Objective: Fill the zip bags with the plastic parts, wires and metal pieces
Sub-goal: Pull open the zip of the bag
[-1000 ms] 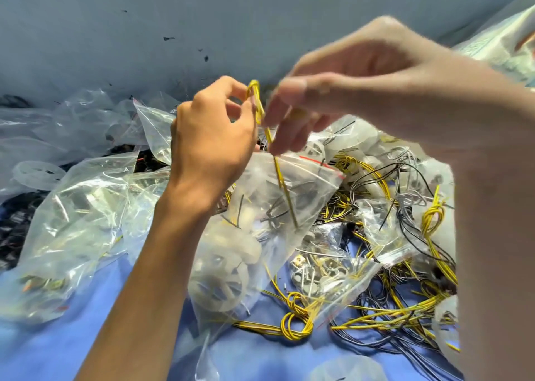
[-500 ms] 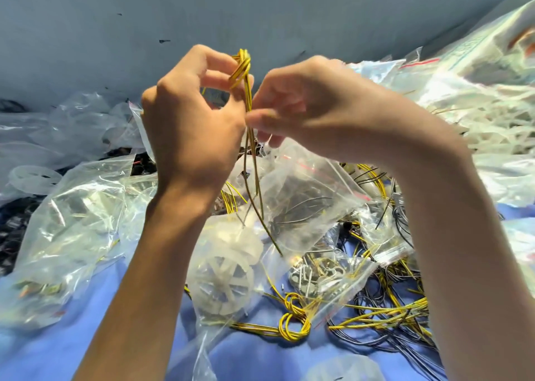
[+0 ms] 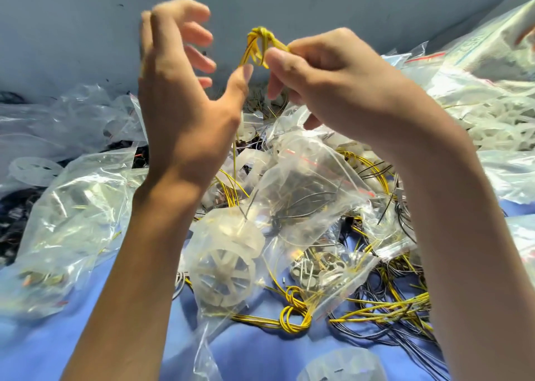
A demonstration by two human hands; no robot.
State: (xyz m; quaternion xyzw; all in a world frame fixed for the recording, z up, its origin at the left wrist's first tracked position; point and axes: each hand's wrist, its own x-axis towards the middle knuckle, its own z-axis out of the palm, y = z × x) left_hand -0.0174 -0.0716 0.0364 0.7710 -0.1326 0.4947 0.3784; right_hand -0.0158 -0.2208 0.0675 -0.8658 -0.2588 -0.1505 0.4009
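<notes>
Right hand (image 3: 341, 91) on wire (image 3: 260, 43), knot up

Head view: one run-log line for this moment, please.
left hand: open, fingers spread | right hand: pinches yellow wire bundle | zip bag: below, bundle not yet inside

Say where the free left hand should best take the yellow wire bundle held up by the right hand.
Grip the wire bundle by the strands hanging below its knot, coming from the left. The right hand pinches it on the knot's right side, so that end is taken; the strands drop toward the open left hand, just above its thumb: probably the shortest reach.
</notes>
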